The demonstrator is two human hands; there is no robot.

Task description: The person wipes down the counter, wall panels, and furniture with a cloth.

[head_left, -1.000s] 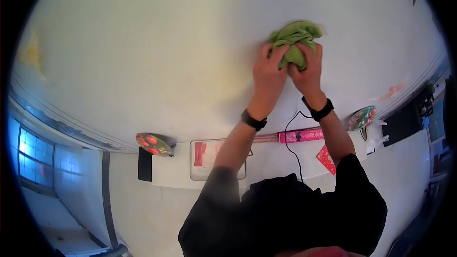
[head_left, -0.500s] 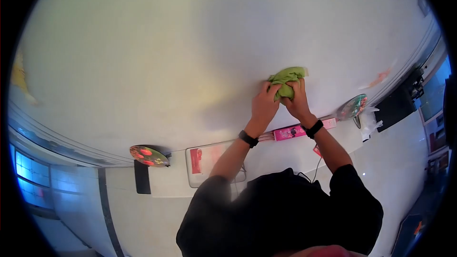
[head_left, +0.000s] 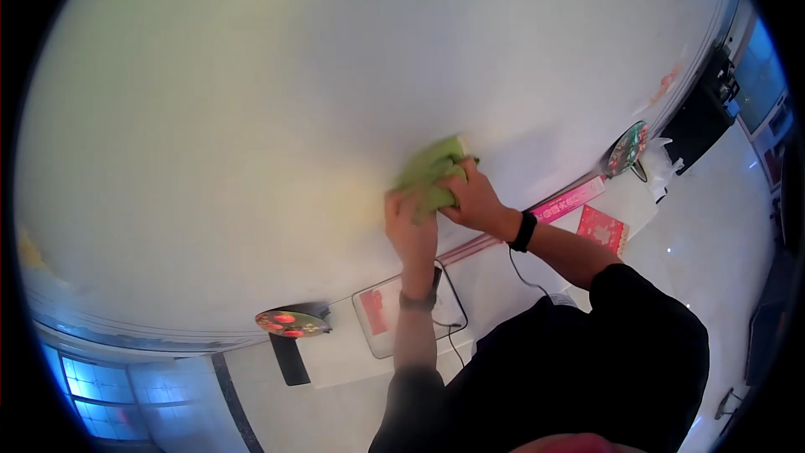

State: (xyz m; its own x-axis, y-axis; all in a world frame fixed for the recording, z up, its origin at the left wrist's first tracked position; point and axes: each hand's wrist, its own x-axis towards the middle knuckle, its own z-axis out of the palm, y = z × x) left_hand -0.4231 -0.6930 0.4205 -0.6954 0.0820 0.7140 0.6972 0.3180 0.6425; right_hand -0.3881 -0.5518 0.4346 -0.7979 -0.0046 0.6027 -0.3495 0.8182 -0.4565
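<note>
A bunched green cloth (head_left: pixel 432 172) is pressed against the large pale wall surface (head_left: pixel 251 134). My left hand (head_left: pixel 411 222) grips the cloth's lower left part, its fingers slightly blurred. On the right side of the same cloth, my right hand (head_left: pixel 476 200) has its fingers closed on the fabric. Both hands are close together, with a dark band on each wrist. Below them lie a clear rectangular tray (head_left: pixel 405 346) and a long pink box (head_left: pixel 570 200).
A decorated round plate (head_left: pixel 292 324) stands at the lower left, another plate (head_left: pixel 628 149) at the right. A red patterned packet (head_left: pixel 602 229), a white plastic bag (head_left: pixel 661 169) and dark cables (head_left: pixel 521 275) are on the ledge. Windows (head_left: pixel 105 394) show at the lower left.
Both hands and the green cloth have moved left and lower in view since the earlier frames. The view has tilted, and more of the red packet shows than half a second ago.
</note>
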